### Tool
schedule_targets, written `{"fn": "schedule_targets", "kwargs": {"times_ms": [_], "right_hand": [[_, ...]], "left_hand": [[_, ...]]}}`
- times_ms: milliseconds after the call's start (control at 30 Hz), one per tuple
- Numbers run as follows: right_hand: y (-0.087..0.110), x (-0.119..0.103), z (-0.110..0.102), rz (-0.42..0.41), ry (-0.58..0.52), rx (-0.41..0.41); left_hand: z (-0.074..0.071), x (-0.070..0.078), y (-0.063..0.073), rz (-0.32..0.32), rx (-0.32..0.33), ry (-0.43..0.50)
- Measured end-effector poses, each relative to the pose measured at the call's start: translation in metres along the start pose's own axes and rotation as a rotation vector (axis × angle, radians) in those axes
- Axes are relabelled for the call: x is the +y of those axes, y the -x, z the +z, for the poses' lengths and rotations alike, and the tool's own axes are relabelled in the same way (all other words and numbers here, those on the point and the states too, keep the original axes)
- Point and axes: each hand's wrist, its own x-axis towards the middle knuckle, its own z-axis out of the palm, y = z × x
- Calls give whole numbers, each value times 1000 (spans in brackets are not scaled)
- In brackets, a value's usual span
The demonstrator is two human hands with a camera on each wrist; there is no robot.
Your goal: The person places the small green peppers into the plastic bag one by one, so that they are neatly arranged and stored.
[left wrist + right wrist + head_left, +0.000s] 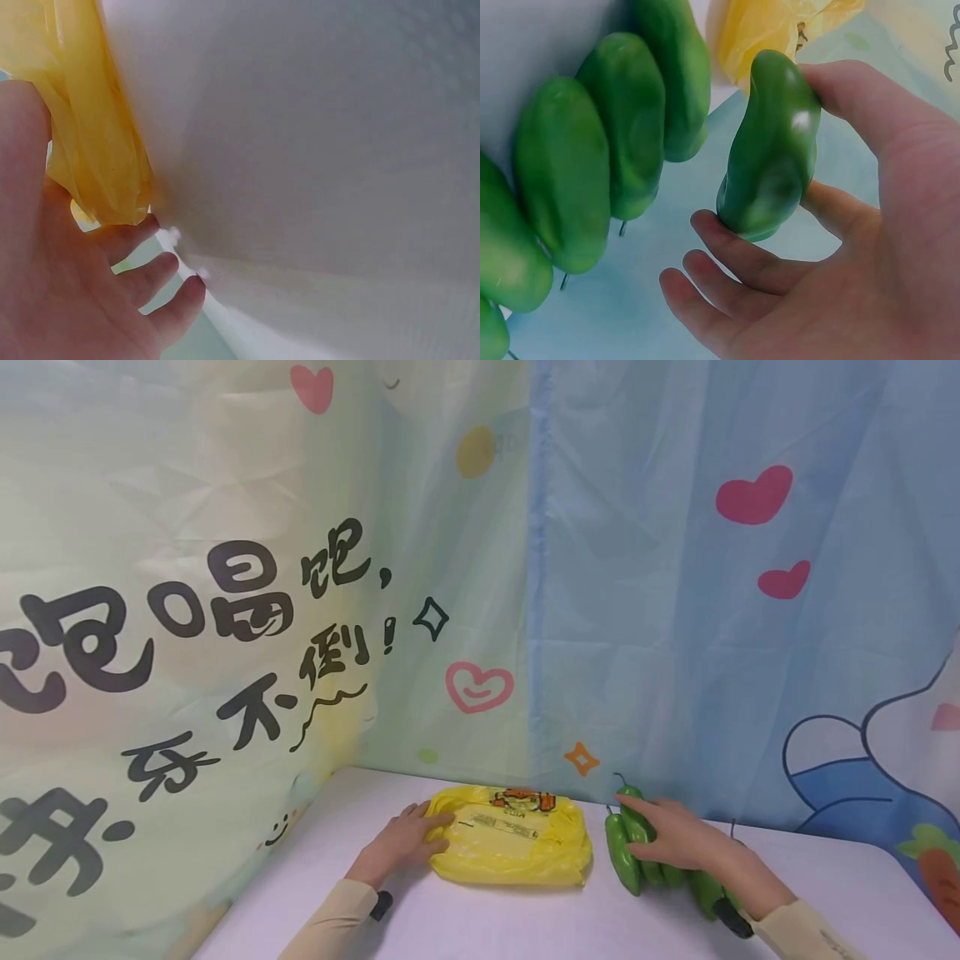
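Observation:
A yellow plastic bag [510, 860] with an orange cartoon print lies on the table. At its left edge is my left hand [408, 835], thumb and index finger on the plastic; in the left wrist view the yellow plastic [101, 127] runs between them while the other fingers are spread. To the right of the bag, my right hand [667, 835] pinches a green pepper [772, 142] between thumb and fingers. Beside it, more green peppers [622, 860] lie in a row, partly hidden under the hand and wrist. In the right wrist view these peppers [562, 172] stand apart from the held one.
The white table [525, 927] runs up to a printed cloth backdrop [622, 610] behind and at the left. A dark wrist strap piece [733, 917] on the right wrist is close to the peppers on that side.

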Motion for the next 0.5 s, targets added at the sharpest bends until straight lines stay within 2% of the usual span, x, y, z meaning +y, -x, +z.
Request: {"fn": "schedule_targets", "kwargs": {"times_ms": [233,500], "right_hand": [[-6,-4,3,-2,-18,-23],[-13,-11,7,-23,-32,-24]], "left_hand": [[-2,2,2,-10,-10,25],[-3,5,3,-9,-2,8]]}}
